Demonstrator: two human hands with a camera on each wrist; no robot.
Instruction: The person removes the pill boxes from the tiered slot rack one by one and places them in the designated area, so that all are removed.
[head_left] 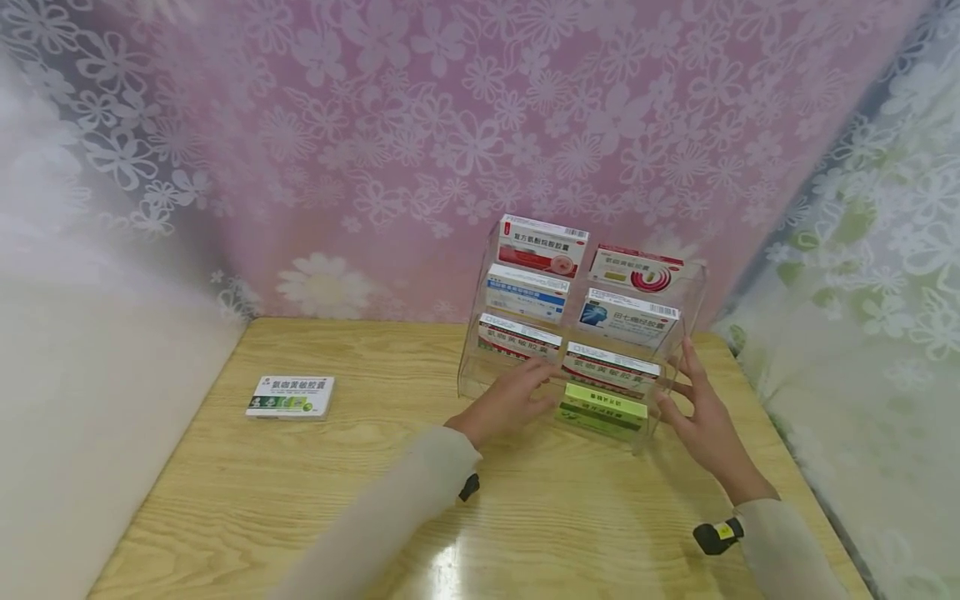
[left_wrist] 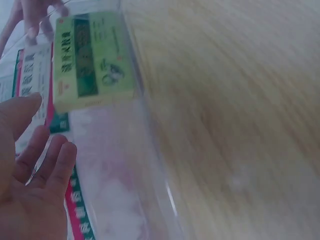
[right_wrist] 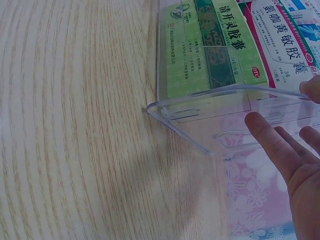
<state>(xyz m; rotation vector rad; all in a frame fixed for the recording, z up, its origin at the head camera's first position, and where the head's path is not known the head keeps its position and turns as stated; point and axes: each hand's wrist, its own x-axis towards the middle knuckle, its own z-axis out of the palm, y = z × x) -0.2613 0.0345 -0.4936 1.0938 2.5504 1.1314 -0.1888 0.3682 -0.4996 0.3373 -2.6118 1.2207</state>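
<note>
A clear tiered display rack (head_left: 468, 367) holds several medicine boxes in two columns. In its bottom tier on the right sits a yellow-green box (head_left: 603, 412), and the bottom space to its left shows bare plastic in the left wrist view. My left hand (head_left: 506, 404) is at the front of the rack, left of the green box, with loosely bent fingers and nothing in them. Against the rack's right side panel (right_wrist: 215, 120) my right hand (right_wrist: 295, 160) lays its extended fingers. Just above the green box stands a white, red and green box (head_left: 611, 371).
Alone at the left of the wooden table (head_left: 300, 500) lies a white and green medicine box (head_left: 290, 397). Behind the table hangs a pink floral curtain (head_left: 360, 167), with pale cloth (head_left: 885, 333) along the right side.
</note>
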